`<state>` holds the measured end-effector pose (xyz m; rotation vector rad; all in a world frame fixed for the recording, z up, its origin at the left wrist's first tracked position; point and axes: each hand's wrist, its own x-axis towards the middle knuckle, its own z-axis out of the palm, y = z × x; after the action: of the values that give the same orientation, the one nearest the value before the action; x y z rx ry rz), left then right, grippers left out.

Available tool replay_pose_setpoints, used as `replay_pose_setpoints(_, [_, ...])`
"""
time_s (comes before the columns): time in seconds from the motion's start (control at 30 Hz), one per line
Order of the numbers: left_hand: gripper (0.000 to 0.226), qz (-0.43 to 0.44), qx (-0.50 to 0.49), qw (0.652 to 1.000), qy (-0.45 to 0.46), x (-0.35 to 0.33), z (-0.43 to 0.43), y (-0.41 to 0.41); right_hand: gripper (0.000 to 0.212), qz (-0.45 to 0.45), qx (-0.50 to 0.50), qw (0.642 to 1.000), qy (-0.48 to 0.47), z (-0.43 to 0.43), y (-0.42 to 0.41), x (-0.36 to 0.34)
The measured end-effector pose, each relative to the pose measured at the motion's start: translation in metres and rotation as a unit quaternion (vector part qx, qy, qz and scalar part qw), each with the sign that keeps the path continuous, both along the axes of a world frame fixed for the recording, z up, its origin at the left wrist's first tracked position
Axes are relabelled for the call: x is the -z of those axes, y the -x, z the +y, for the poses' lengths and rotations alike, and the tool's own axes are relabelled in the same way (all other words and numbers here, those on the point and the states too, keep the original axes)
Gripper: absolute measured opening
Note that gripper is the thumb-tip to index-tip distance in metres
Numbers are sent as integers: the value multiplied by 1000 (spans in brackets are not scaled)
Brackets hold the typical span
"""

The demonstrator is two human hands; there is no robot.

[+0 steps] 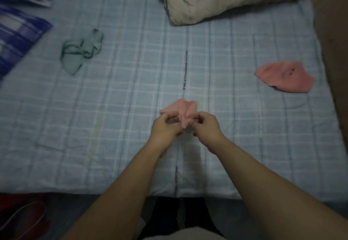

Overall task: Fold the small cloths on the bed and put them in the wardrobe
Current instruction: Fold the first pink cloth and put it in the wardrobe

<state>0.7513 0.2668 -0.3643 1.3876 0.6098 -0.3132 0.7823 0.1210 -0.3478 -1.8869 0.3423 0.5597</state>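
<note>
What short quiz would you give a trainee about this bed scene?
1. True or false: the left hand and the right hand both grip the crumpled pink cloth.
2. Where does the green cloth lie? A) on the bed, left of the hands; B) in the left hand; C) on the floor.
3. How many small cloths lie on the checked bed sheet with no hand touching them?

Key: 1 true. 2 A. 3 two, the green cloth and the flat pink cloth.
</note>
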Motion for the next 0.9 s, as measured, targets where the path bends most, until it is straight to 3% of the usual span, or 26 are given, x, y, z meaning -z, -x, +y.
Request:
replay_pose_setpoints(0.1, [44, -44, 43, 997, -50, -29, 8, -7, 23, -37, -17, 999, 13, 0, -6, -33])
replay_pose_setpoints(0.23, [41, -102, 107, 976, -159, -63, 14, -13, 11, -105, -37, 992, 54, 2, -13, -71])
replay_pose_setpoints(0.37, [42, -192, 186, 909, -319, -89, 20, -15, 10, -164, -69, 979, 100, 2, -15, -101])
replay_pose_setpoints(0.53, [16, -311, 199, 878, -306, -121, 26, -17, 13, -210, -123, 961, 131, -2, -13, -133])
replay_pose_setpoints(0.7, [11, -302, 200, 894, -263, -142, 30, -27, 17, -232, -105, 961, 106, -5, -9, -152])
replay_pose_setpoints(0.83, [22, -281, 216, 922, -155, -155, 26, -30, 22, -248, -103, 958, 97, -7, -13, -160])
replay_pose_setpoints(0.9, [18, -291, 202, 922, -158, -160, 24, -34, 22, -258, -116, 954, 97, -9, -18, -165])
